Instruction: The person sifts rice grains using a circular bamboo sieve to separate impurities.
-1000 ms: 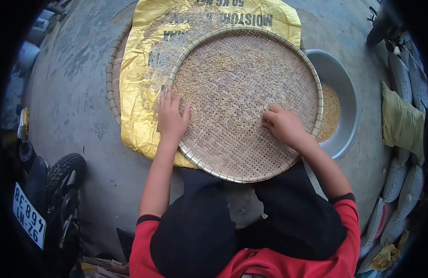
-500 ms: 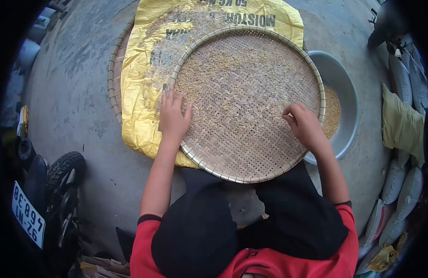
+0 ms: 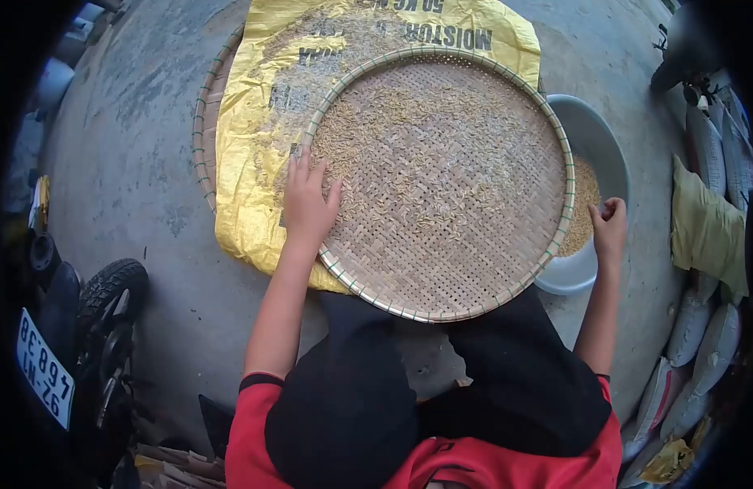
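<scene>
A round woven bamboo winnowing tray [image 3: 442, 269] rests partly over my knees, with unhusked grains [image 3: 442, 216] scattered over its weave. On its left rim lies my left hand [image 3: 310, 200], open, its fingers spread and touching the edge and the grains beside it. My right hand [image 3: 609, 231] is over the right side of a grey metal basin [image 3: 611, 155], thumb and fingertips pinched together; whatever they hold is too small to make out. A heap of golden grain [image 3: 584, 200] lies inside the basin, partly hidden by the tray.
Under the tray, a yellow printed sack [image 3: 246, 196] covers part of another woven tray [image 3: 205, 130] on the concrete floor [image 3: 181, 326]. A motorbike wheel [image 3: 112, 293] stands at the left. Full sacks [image 3: 706, 350] are piled along the right.
My right hand has moved right, from above the tray to over the basin, still pinched. My left hand stays on the tray's left rim.
</scene>
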A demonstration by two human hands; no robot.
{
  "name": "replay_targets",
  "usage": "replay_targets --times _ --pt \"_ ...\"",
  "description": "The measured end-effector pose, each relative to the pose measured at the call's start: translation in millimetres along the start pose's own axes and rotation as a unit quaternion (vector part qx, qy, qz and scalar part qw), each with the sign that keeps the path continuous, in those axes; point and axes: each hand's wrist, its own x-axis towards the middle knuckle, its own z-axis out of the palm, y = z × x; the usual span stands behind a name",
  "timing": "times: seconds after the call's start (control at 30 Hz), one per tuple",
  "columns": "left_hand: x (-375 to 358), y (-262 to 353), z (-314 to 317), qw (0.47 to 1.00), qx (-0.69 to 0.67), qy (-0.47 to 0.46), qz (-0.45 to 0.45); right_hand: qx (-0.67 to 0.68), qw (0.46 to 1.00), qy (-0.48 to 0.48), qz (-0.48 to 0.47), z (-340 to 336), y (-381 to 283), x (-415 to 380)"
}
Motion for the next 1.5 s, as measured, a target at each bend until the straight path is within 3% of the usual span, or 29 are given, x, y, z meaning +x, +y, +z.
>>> replay_targets --times 0.13,0.2,0.27,0.4,0.6,1.07,1.2,1.27,1.33,1.37,1.43,1.5 --pt "0 0 0 1.000 0.008 0.001 0.003 0.118 0.992 0.016 -0.043 2 -38 -4" --pt "0 0 0 1.000 0.011 -0.001 0.004 0.176 0.980 -0.064 -0.073 -11 -80 -9" --pt "0 0 0 1.000 0.014 -0.002 0.004 0.142 0.967 -0.156 -0.145 -17 -118 -19" --pt "0 0 1 1.000 0.013 -0.003 -0.003 0.102 0.880 -0.336 -0.320 12 -151 -38" --pt "0 1 -1 1.000 0.004 -0.003 -0.002 0.021 0.848 -0.367 -0.381 48 -160 -61" --pt "0 0 0 1.000 -0.003 -0.006 -0.005 -0.063 0.822 -0.314 -0.472 60 -153 -62" --pt "0 1 -2 1.000 -0.006 -0.006 -0.013 0.047 0.910 -0.240 -0.335 17 -152 -46" --pt "0 3 -3 1.000 -0.012 -0.007 -0.016 0.060 0.961 -0.138 -0.232 -4 -129 -33" --pt "0 3 -4 0.999 -0.017 -0.018 -0.023 -0.012 0.981 -0.035 -0.193 -18 -85 -17" --pt "0 2 -3 0.999 -0.018 -0.015 -0.024 -0.012 0.980 -0.034 -0.196 -21 -63 -13" --pt "0 -1 0 1.000 -0.003 0.002 -0.007 -0.103 0.977 0.086 -0.166 -21 -35 -7" --pt "-1 0 -2 1.000 -0.003 0.001 -0.014 -0.028 0.985 0.033 -0.165 -17 -59 -14"
